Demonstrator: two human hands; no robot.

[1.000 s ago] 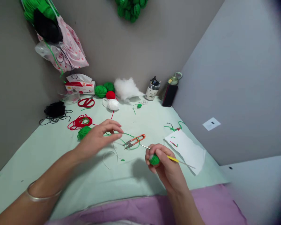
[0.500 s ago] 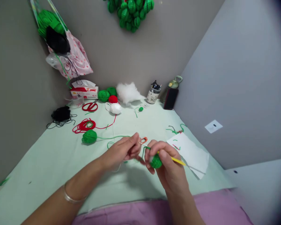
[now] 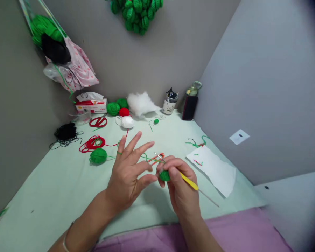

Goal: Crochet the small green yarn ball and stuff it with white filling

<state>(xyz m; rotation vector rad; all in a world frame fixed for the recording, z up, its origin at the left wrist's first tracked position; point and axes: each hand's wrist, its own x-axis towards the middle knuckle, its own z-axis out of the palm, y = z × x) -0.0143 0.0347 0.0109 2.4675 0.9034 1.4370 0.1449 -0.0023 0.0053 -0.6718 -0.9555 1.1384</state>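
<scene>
We see the green piece (image 3: 164, 175) in our right hand (image 3: 182, 182), held in the air over the pale green cloth (image 3: 76, 196), roughly midway between our two palms. It is small and rounded, a deep, bright green, with a whitish patch along its upper left edge. Its surface looks fuzzy, and the separate stitches are too blurred for us to count. Our right fingers and thumb partly cover it, so we cannot make out its whole outline.

The same fingers grip the hook (image 3: 189, 181), which slants through the hand: a yellow handle in the middle, a thin metal shank pointing up to the left and another thin metal end jutting down to the right.

Our left hand (image 3: 128, 171) grasps nothing with its fingertips; its fingers are spread wide. Its thumb tip is just beside the green piece, and we cannot tell whether the two touch. Green yarn (image 3: 145, 156) shows on both sides of this hand, coming from the green ball (image 3: 98, 156) at its left and running toward the hook, over the orange snips (image 3: 161, 155).
</scene>
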